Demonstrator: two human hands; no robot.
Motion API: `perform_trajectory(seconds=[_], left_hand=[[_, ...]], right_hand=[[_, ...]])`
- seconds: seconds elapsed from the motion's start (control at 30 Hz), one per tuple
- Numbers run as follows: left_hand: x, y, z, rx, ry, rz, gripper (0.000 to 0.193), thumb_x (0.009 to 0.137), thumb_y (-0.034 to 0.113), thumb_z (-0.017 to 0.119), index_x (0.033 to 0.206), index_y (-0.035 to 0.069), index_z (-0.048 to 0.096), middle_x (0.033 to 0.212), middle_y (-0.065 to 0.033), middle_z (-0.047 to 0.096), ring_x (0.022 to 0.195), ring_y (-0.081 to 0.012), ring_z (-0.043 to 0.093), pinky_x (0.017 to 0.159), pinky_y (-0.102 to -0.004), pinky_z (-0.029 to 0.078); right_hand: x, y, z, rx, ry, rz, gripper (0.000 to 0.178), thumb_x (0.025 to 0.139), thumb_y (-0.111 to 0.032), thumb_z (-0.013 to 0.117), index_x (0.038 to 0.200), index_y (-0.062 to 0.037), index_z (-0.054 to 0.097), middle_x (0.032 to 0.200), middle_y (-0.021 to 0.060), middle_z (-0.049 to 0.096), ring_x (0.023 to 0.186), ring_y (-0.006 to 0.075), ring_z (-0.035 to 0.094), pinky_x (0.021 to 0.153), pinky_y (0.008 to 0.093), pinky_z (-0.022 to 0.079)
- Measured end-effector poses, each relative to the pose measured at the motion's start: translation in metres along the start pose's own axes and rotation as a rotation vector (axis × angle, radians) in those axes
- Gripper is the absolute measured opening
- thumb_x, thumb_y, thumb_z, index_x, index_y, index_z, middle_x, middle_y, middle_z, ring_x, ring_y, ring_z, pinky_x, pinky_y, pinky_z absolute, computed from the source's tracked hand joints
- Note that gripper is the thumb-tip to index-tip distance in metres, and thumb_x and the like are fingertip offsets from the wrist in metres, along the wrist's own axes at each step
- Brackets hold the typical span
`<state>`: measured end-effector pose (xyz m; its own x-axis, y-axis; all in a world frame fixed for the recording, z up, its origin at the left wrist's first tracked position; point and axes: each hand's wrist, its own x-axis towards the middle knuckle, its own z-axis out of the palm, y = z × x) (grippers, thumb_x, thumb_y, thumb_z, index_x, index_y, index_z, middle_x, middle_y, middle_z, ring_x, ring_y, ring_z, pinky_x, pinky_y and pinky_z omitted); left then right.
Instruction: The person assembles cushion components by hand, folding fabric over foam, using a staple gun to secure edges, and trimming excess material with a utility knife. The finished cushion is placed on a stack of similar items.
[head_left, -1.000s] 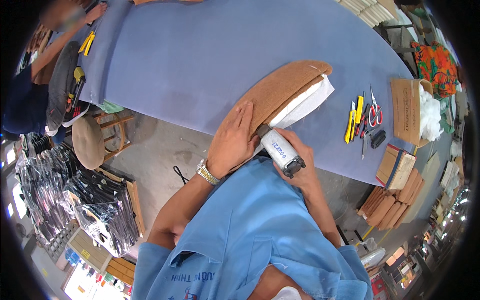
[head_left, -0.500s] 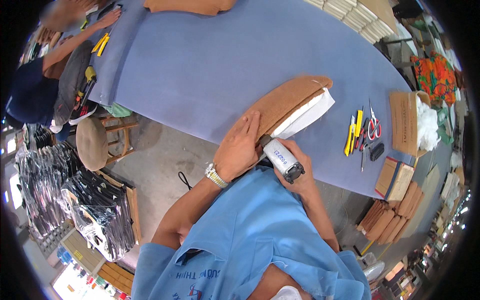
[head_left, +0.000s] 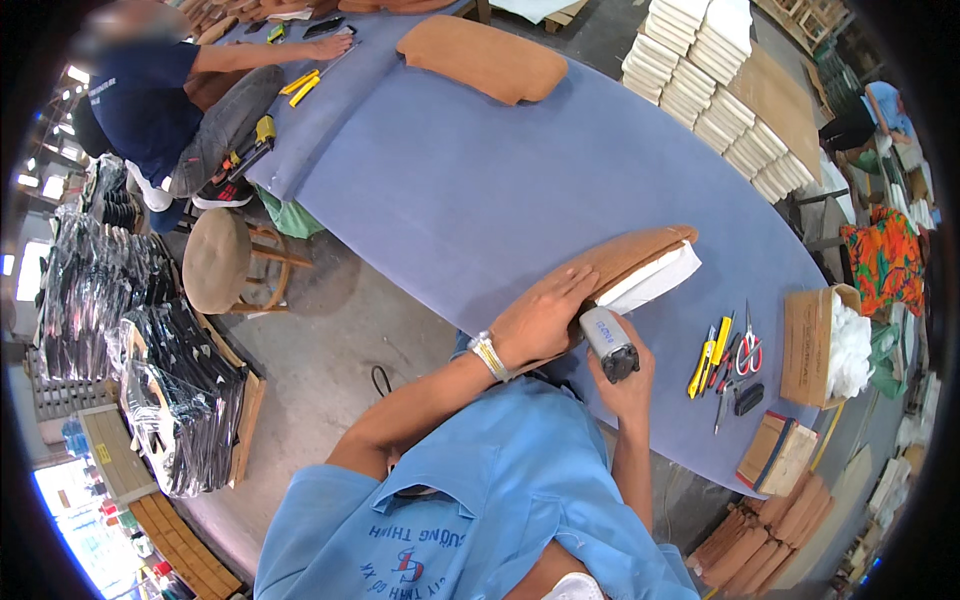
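Fingers of the left hand: extended, close together, laid flat on a brown upholstered piece; nothing visibly clasped. Fingers of the right hand: curled closed around a grey cylindrical power tool. From my remote seat I read the clock at the hands, twelve at the top of my view. Brown upholstered piece: long, curved, by the table's near edge, its far end toward two o'clock, white fabric along its right side. Power tool: nose close beside the piece; I cannot tell whether they touch. Left wrist: metal-banded watch. Table: blue surface. Three o'clock: two yellow cutters, scissors, carton of white stuffing. One o'clock: stacked white slabs. Just before twelve: flat brown panel. Ten o'clock: co-worker in dark clothing; nearer nine, padded stool.
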<state>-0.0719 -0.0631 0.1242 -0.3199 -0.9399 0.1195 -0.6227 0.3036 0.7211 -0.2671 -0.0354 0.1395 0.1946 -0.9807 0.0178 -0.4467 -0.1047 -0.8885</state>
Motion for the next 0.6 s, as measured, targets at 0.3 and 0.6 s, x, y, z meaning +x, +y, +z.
perform_trajectory(seconds=[0.3,0.6], left_hand=[[0.000,-0.087,0.023,-0.698,-0.298,-0.462,0.065,0.113,0.052,0.031,0.165,0.013,0.033,0.168,-0.0151,0.036,0.155,-0.0281,0.032,0.127,-0.0407,0.026],[-0.021,-0.035,0.008,-0.321,-0.271,-0.236,0.083,0.104,0.038,0.058,0.165,-0.002,0.018,0.170,-0.0296,0.020,0.160,-0.0407,0.016,0.130,-0.0448,0.020]], right_hand=[[-0.001,0.025,-0.004,0.111,-0.034,-0.055,0.058,0.078,-0.008,0.075,0.134,-0.0041,0.064,0.115,0.0181,0.074,0.105,0.0313,0.075,0.093,0.0369,0.056],[0.000,0.015,-0.008,0.094,-0.010,0.005,0.057,0.074,-0.010,0.075,0.130,-0.0025,0.068,0.119,0.0205,0.074,0.108,0.0360,0.074,0.092,0.0396,0.058]])
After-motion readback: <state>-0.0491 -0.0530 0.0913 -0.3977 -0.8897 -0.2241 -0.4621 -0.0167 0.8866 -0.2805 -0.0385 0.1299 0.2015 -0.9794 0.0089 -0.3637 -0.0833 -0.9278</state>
